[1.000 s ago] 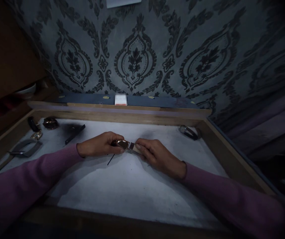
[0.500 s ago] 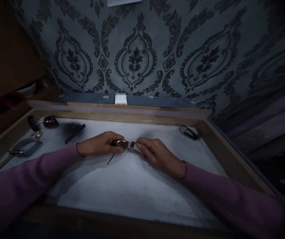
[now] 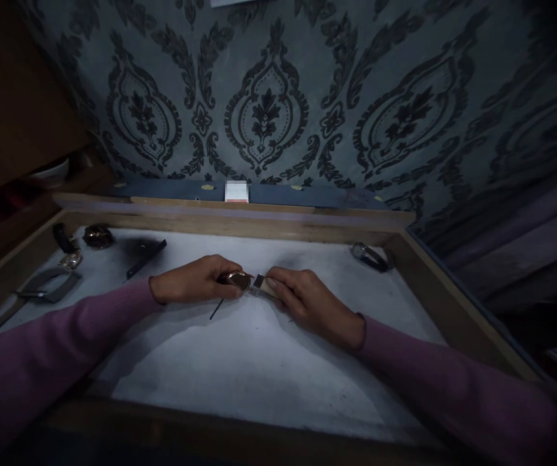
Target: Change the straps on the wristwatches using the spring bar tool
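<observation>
Wallpaper (image 3: 265, 116) higher, watch (image 3: 239, 280) still in hand (image 3: 205, 278)

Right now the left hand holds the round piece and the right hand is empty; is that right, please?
Not quite: in the head view, the right hand holds a pale, flat piece; the left hand does hold the round piece.

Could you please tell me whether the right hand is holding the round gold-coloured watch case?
No, the left hand grips the round gold-coloured watch case.
</observation>
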The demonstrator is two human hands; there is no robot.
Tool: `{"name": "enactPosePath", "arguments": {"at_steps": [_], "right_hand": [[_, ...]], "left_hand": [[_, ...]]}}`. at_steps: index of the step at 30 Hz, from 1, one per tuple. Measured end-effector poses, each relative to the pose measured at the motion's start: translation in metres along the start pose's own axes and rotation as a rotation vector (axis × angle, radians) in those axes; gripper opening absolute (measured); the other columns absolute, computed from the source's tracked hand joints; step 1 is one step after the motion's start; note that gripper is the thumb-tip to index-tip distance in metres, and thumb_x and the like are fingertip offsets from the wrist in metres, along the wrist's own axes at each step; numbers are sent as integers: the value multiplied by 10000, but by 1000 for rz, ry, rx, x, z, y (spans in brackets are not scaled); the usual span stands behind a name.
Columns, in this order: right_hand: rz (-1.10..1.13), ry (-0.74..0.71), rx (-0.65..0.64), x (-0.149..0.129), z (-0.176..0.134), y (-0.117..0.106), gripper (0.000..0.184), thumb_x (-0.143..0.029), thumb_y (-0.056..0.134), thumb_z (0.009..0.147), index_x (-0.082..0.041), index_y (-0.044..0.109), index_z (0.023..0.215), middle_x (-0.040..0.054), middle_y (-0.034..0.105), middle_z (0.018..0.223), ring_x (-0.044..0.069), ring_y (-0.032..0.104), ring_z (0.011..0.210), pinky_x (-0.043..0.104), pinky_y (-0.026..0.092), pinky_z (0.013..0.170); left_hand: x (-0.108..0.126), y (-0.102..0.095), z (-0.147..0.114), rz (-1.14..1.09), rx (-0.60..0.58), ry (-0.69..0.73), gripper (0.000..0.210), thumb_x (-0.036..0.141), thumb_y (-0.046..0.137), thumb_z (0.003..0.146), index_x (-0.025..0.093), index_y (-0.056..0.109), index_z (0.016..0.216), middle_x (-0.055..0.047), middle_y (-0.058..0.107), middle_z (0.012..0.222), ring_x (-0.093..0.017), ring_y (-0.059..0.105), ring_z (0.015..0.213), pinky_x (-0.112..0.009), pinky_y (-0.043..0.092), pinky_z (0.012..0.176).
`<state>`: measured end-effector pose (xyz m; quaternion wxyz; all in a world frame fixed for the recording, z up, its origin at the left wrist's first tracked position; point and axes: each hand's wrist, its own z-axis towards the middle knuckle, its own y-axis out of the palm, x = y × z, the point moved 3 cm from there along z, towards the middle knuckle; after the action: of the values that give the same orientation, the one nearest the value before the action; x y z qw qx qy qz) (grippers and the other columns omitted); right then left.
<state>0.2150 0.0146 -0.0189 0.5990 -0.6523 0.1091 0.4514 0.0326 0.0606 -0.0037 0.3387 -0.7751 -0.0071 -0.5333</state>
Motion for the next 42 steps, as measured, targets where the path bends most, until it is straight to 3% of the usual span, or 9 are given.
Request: {"name": "enactPosePath", "arguments": {"at_steps": [42], "right_hand": [[-53, -11, -16, -5, -1, 1, 229, -160, 384, 934, -186, 476, 726, -20, 526, 562, 103, 488, 487, 209, 347, 505]], "left_hand": [[-2, 1, 0, -29, 1, -3, 180, 307, 556, 827, 150, 532, 743, 49, 391, 646, -94, 353, 600, -218, 290, 549]]}}
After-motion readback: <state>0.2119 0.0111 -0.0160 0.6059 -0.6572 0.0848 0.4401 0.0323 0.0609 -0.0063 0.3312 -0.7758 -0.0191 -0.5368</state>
